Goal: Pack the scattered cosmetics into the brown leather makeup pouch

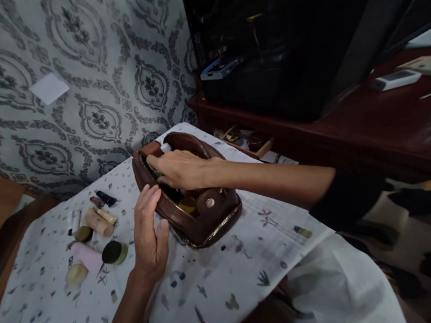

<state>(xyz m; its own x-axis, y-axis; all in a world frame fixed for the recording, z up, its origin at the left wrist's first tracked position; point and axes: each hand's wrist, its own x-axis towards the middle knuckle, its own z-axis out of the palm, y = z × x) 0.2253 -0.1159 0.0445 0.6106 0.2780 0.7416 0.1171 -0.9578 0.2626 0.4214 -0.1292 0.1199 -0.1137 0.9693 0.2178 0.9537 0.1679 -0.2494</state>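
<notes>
A brown leather handbag [209, 222] with a gold zip lies unzipped on the table. My right hand [184, 169] reaches into its opening, fingers bent downward. Something green shows between thumb and fingers, but I cannot make out what it is. A white cap [165, 147] sticks up just behind that hand, and a yellowish round item [187, 204] lies inside the bag near the front. My left hand [151, 232] rests its outstretched fingertips against the bag's left rim, palm turned toward the bag, holding nothing.
Left of the bag lie several cosmetics: a dark green jar [114, 252], a pale pink tube [87, 258], a beige tube [99, 222], a round cream item [77, 274] and a black tube [105, 198]. A patterned white cloth [207, 315] covers the table. Beyond stands an open drawer [264, 148].
</notes>
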